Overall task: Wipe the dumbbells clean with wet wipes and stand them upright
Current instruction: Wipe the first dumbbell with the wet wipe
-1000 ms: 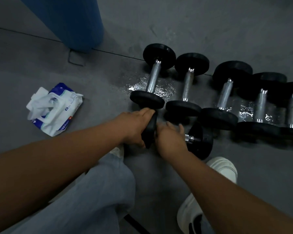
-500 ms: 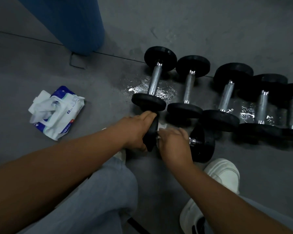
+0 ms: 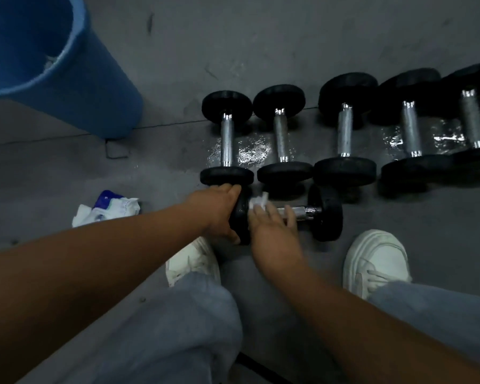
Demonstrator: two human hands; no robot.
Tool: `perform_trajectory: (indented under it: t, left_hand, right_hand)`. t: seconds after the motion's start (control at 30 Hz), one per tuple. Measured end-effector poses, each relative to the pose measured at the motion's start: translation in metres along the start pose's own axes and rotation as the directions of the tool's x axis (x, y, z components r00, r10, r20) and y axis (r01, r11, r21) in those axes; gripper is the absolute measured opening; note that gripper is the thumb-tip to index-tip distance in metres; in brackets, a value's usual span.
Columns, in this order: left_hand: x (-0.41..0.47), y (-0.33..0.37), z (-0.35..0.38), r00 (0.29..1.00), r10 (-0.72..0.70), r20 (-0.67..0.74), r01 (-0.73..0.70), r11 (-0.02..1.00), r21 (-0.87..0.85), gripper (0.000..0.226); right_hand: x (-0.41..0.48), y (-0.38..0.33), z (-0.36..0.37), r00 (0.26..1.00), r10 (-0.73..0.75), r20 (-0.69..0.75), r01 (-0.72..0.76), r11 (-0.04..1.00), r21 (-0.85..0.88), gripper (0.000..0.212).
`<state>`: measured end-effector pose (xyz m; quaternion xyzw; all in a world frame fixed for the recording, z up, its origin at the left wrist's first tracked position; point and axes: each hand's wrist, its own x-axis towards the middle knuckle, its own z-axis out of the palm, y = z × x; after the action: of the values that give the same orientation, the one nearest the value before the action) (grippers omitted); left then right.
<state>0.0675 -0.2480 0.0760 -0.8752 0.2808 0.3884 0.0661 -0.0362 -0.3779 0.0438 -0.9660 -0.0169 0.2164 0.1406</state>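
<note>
A black dumbbell with a chrome handle lies sideways on the grey floor in front of my feet. My left hand grips its left weight plate. My right hand presses a white wet wipe against the handle beside that plate, fingers spread over it. Behind it, several more dumbbells lie in a row on their sides, handles pointing away from me. A pack of wet wipes lies on the floor to the left, partly hidden by my left forearm.
A blue bin stands at the upper left. Wet patches shine on the floor between the dumbbell handles. My two white shoes and grey trouser legs fill the near floor.
The view has tilted down and shifted, so the bin's opening and both shoes show. My right hand has opened flatter over the handle, and the white wipe now shows under its fingers.
</note>
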Motion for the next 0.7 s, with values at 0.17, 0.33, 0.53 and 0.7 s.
perform_trajectory:
  t: [0.17, 0.33, 0.53, 0.7]
  left_hand:
    - [-0.011, 0.015, 0.009, 0.997, -0.066, -0.033, 0.064, 0.997, -0.039, 0.118]
    - [-0.019, 0.032, 0.033, 0.981, -0.144, -0.127, 0.148, 0.989, 0.022, 0.122]
    - [-0.007, 0.024, 0.03, 0.971, -0.177, -0.163, 0.175, 0.984, -0.024, 0.125]
    - [-0.004, 0.021, 0.031, 0.974, -0.172, -0.147, 0.163, 0.984, -0.071, 0.124]
  right_hand:
    - [0.022, 0.011, -0.007, 0.999, 0.046, 0.023, -0.048, 0.994, 0.094, 0.043]
    - [0.01, 0.01, 0.004, 0.996, -0.018, -0.085, 0.036, 0.976, 0.214, 0.03]
    - [0.035, 0.014, -0.006, 0.996, 0.042, -0.081, -0.022, 0.972, 0.235, 0.017]
    - [0.037, 0.016, 0.01, 0.98, 0.081, -0.183, -0.031, 0.964, 0.263, 0.005]
